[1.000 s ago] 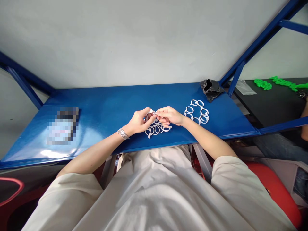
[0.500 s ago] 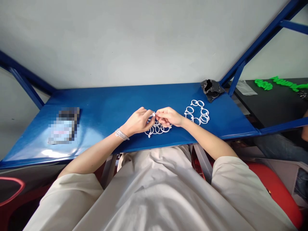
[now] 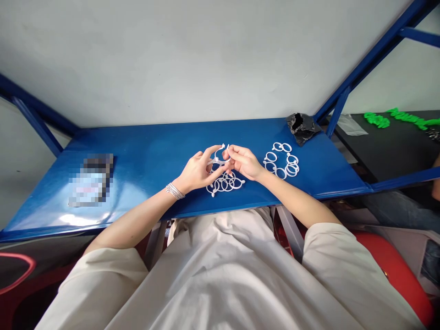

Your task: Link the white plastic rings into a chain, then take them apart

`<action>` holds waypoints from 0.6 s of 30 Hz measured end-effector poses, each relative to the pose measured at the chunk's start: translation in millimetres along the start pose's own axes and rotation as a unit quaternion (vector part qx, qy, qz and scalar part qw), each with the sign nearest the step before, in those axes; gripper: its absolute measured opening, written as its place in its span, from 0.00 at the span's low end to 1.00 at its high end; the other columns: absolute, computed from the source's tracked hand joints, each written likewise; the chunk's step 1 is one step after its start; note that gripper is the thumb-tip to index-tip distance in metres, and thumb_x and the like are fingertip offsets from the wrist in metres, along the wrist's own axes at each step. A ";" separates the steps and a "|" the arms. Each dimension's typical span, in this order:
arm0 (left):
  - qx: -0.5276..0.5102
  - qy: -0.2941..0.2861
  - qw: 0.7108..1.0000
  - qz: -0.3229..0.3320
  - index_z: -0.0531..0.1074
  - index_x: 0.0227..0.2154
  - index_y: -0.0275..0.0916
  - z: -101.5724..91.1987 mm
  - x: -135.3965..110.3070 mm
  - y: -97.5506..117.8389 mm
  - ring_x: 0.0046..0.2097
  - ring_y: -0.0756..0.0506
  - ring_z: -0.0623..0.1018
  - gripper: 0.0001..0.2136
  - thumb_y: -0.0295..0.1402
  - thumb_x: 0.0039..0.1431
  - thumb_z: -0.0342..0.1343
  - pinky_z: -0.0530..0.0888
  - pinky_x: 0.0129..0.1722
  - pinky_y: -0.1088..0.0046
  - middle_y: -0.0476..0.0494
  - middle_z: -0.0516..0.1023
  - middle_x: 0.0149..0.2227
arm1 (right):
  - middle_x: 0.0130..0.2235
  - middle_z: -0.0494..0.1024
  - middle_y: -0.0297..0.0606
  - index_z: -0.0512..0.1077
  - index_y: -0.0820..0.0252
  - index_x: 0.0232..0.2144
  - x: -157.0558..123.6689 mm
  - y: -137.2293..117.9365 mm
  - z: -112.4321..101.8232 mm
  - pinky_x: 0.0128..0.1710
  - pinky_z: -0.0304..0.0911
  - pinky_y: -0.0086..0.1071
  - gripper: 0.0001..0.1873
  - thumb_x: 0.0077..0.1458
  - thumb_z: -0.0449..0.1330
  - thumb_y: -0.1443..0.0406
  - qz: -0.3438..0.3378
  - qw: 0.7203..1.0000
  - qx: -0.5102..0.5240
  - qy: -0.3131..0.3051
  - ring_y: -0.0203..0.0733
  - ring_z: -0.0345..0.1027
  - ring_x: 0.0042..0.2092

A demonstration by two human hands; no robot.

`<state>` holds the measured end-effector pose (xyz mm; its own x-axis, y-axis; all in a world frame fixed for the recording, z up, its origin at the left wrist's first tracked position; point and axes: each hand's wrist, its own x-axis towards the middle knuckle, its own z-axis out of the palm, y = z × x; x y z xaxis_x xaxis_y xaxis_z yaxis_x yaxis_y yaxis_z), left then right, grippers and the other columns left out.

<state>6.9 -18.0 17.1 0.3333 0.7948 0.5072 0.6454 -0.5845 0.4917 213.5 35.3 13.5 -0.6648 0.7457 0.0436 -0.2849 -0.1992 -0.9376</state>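
Observation:
My left hand (image 3: pixel 198 170) and my right hand (image 3: pixel 243 162) meet over the middle of the blue table (image 3: pixel 144 151). Together they pinch a white plastic ring (image 3: pixel 218 154), held a little above the surface, its open ends pointing up. Just below the hands lies a linked cluster of white rings (image 3: pixel 225 184). A second group of white rings (image 3: pixel 282 159) lies to the right of my right hand. A silver bracelet (image 3: pixel 175 190) sits on my left wrist.
A crumpled black bag (image 3: pixel 302 127) rests at the table's back right corner. A blurred flat object (image 3: pixel 90 179) lies at the left. Blue frame struts (image 3: pixel 364 64) rise at the right. Green pieces (image 3: pixel 376 120) lie on a neighbouring black table.
Both hands have lifted slightly and the fingers have spread, so the held ring now shows above them with its ends apart.

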 end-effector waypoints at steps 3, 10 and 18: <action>0.020 0.027 0.999 0.009 0.72 0.58 0.40 1.4 -0.5 -5.0 0.22 0.48 0.67 0.27 0.53 0.64 0.64 0.68 0.40 0.68 0.61 0.62 0.16 | 0.28 0.75 0.32 0.71 0.60 0.35 -0.9 1.1 -2.2 0.25 0.70 0.27 0.20 0.62 0.70 0.51 0.004 0.999 0.016 -0.030 0.35 0.72 0.26; 0.010 0.043 0.999 0.021 0.79 0.49 0.42 5.2 -1.7 -14.3 0.24 0.48 0.68 0.27 0.59 0.59 0.66 0.66 0.38 0.68 0.55 0.67 0.18 | 0.27 0.75 0.31 0.75 0.64 0.36 -4.3 -3.4 -1.7 0.24 0.69 0.26 0.22 0.56 0.75 0.53 0.015 0.997 -0.019 -0.069 0.32 0.70 0.25; 0.041 0.028 0.997 0.052 0.77 0.57 0.41 8.4 -4.4 -15.1 0.24 0.48 0.72 0.27 0.54 0.62 0.66 0.67 0.39 0.67 0.52 0.74 0.22 | 0.30 0.80 0.33 0.70 0.60 0.37 -4.7 -3.6 1.3 0.19 0.68 0.26 0.24 0.56 0.74 0.49 -0.003 0.996 -0.078 -0.043 0.36 0.76 0.25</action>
<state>1.4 -11.4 1.4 0.3637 0.7194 0.5918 0.6649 -0.6454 0.3759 216.7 31.8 17.1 -0.7221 0.6879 0.0733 -0.1838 -0.0886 -0.9790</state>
